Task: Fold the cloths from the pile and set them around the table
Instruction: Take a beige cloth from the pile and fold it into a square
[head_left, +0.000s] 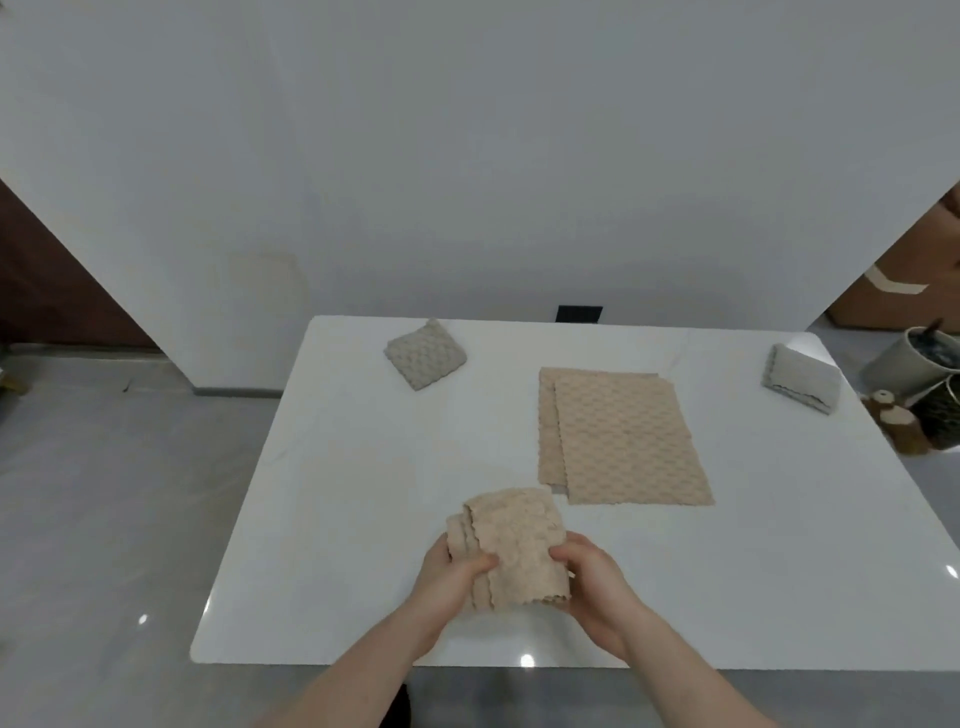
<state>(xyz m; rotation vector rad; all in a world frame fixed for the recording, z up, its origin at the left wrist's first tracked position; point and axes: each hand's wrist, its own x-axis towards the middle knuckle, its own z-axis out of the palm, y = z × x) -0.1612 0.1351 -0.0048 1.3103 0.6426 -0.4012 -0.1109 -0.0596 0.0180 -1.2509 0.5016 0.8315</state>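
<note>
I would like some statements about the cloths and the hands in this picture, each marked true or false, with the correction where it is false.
1. Both hands hold the folded beige cloth. True: the left hand and the right hand grip it.
2. The flat pile of unfolded cloths holds a single cloth. False: at least two overlapping cloths show.
3. A folded grey cloth lies near the table's far left corner. True.
4. The far right corner holds no cloth. False: a folded pale cloth lies there.
5. The pile lies left of the hands. False: it lies right of them and further away.
</note>
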